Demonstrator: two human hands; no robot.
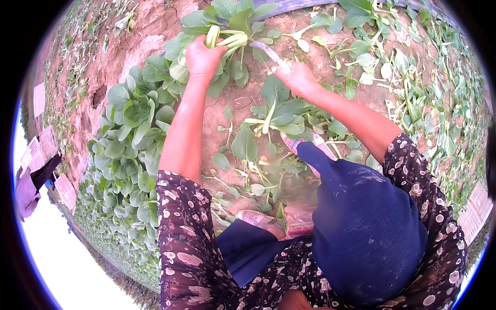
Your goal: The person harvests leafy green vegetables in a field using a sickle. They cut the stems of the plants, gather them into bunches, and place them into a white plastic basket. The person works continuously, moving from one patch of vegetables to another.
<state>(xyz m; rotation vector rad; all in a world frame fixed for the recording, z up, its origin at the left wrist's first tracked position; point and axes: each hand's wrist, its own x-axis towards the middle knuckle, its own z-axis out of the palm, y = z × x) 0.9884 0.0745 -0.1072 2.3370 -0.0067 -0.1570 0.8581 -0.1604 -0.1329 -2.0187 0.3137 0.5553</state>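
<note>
At the top of the head view, my left hand [203,58] is closed around the pale green stalks of a leafy bok choy plant [228,38], whose broad leaves spread upward. To its right, my right hand [296,77] grips the pale handle of a knife [269,52]. The blade points up and left, with its tip close to the stalk end of the held plant. Below my right hand, cut leaves with pale stalks [271,112] lie on the brown soil.
A dense row of growing bok choy [131,143] stands along the left. Loose leaves [410,97] litter the soil at right. My shoes [255,219] are among scattered leaves. Dark sheeting [290,7] crosses the top edge. Another person [29,190] is partly visible at far left, near plastic crates [38,149].
</note>
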